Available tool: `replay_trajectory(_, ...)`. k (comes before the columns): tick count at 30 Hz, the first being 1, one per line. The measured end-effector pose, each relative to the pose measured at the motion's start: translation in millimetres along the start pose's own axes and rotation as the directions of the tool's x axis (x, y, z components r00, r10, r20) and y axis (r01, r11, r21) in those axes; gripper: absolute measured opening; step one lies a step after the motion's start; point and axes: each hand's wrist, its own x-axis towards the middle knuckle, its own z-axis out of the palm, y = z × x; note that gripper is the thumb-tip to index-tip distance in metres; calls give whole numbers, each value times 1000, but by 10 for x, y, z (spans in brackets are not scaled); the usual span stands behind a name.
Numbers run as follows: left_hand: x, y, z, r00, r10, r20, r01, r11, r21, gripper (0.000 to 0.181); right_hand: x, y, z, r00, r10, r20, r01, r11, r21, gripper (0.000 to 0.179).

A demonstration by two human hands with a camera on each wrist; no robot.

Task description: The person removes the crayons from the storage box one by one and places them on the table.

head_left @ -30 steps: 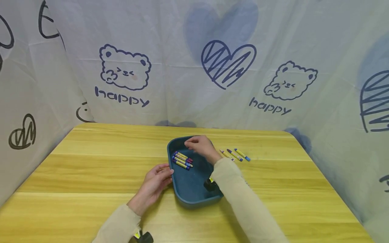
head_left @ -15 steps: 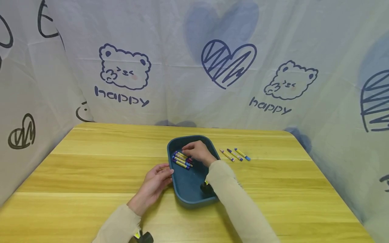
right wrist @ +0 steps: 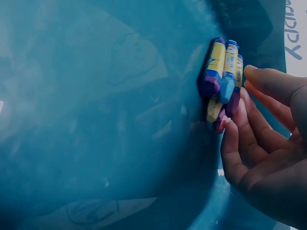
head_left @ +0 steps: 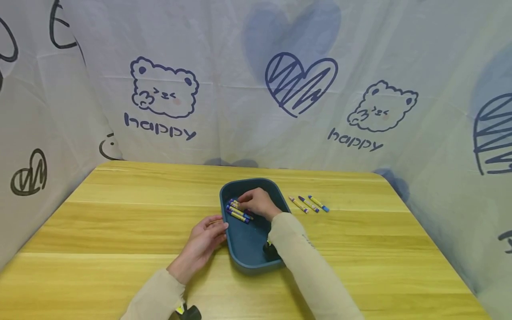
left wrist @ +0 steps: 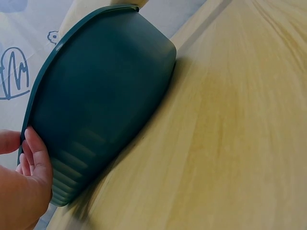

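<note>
A dark teal plastic tub (head_left: 250,266) stands on the table. At its left wall is my left hand (head_left: 204,240), holding the rim; in the left wrist view its thumb and fingers (left wrist: 38,155) lie on either side of that edge. Inside, several crayons (head_left: 237,215) with yellow wrappers lie bunched by the left wall. My right hand (head_left: 260,203) reaches down into the tub and pinches at the bunch, covering some ends. Close up, the right wrist view shows curled fingers (right wrist: 231,148) against the purple and reddish crayons (right wrist: 232,103); which ones they grip is partly hidden.
To the right of the tub, three more crayons (head_left: 309,204) lie side by side on the wooden table (head_left: 120,213). A white cloth (head_left: 232,111) with bear and heart drawings hangs behind the table and along both sides.
My right hand has moved down and slightly left, from above the tub's far part to the crayons inside. The left hand and the tub have stayed in place.
</note>
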Motion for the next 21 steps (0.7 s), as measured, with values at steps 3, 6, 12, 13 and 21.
replay_trajectory(3, -2, -1, -1, 1000, 0, 1, 0, 1000, 3, 34, 4, 6, 8, 1000, -16, 9, 17, 1000, -24, 20)
replay_trajectory(6, 1, -3, -1, 1000, 3, 3, -3, 1000, 5, 34, 8, 12, 12, 999, -38, 13, 38, 998, -47, 18)
replay_trajectory(12, 13, -7, -6, 1000, 7, 2, -7, 1000, 1, 32, 9, 12, 6, 996, -83, 19, 84, 993, -86, 15)
replay_trajectory(13, 13, -7, -7, 1000, 7, 1, -7, 1000, -2, 32, 10, 11, 6, 996, -86, 17, 87, 992, -87, 15)
replay_trajectory(21, 7, -12, -11, 1000, 5, 5, -5, 1000, -7, 36, 39, 35, -23, 998, -40, -54, 39, 999, -21, 13)
